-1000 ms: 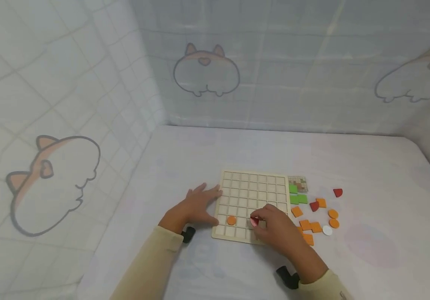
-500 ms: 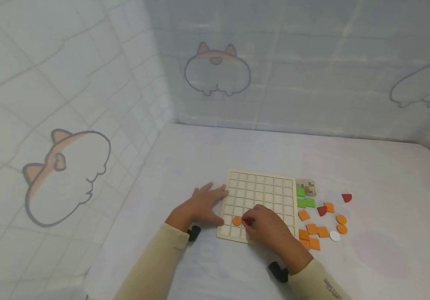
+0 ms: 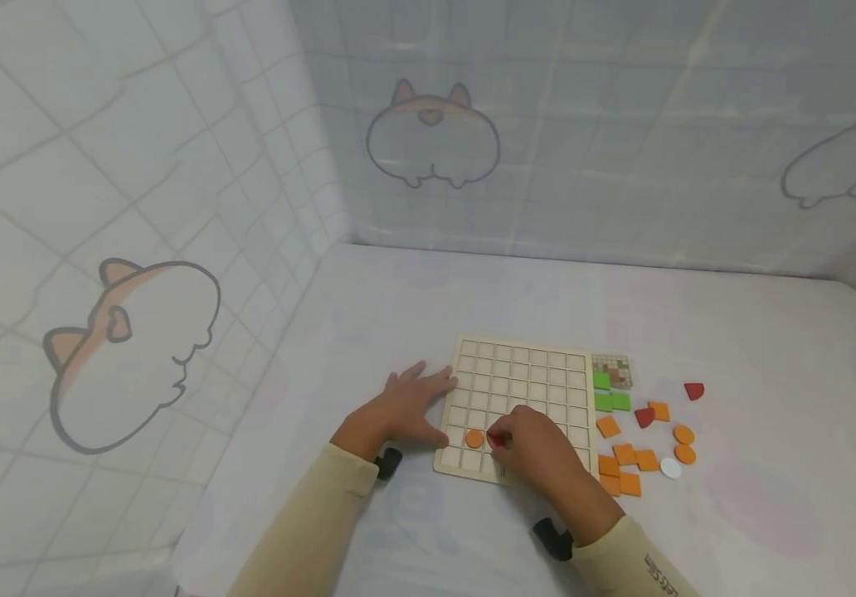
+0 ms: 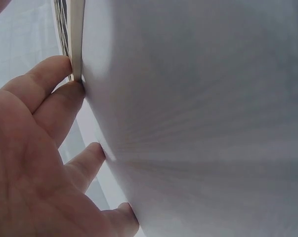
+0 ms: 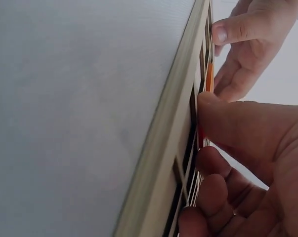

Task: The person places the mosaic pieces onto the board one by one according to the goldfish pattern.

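A pale wooden board [image 3: 508, 373] with a square grid lies on the white table. My left hand [image 3: 407, 408] spreads its fingers along the board's left edge; in the left wrist view, fingertips of the left hand [image 4: 45, 148] touch the rim and the cloth. An orange disc [image 3: 474, 439] sits in a cell near the lower left. Just right of it, my right hand [image 3: 540, 452] holds a small red piece [image 3: 496, 439] at the grid. Seen from the right wrist, the thumb of the right hand [image 5: 252, 153] covers most of the red piece [image 5: 201, 136].
Right of the board lie green squares [image 3: 603, 402], several orange squares [image 3: 625, 454], orange discs [image 3: 684, 434], a white disc [image 3: 670, 468] and red quarter-round pieces [image 3: 694, 390]. A small patterned card [image 3: 615, 370] touches the board's upper right side. Printed cloth walls stand behind and left.
My right hand has moved left across the board with the red piece, up beside the orange disc. The left hand stays at the board's left edge. The head view has shifted slightly.
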### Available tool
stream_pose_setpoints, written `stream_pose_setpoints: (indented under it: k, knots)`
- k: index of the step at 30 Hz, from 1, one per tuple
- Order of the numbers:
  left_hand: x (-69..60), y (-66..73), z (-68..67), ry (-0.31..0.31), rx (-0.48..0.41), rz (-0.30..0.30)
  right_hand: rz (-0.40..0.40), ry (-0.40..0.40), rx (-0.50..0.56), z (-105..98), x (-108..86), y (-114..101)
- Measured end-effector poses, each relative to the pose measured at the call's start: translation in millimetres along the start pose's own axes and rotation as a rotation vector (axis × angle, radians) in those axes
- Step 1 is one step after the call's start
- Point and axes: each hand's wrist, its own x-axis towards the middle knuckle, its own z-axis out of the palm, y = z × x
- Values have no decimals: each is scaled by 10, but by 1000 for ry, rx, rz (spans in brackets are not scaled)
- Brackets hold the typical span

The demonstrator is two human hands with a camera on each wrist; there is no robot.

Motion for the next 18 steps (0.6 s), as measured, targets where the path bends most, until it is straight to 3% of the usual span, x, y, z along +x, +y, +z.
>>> stream_pose_setpoints:
  k: [4,9,18]
  knots:
    - [-4,26,-12,-9,-13,-15,13,-11,-13,-5,-53,49]
    - [19,10,21,1,-9,-26,99,28,40,-66,-224,177]
    - [63,-28,43,4,-25,-27,223,68,108,-357,-671,655]
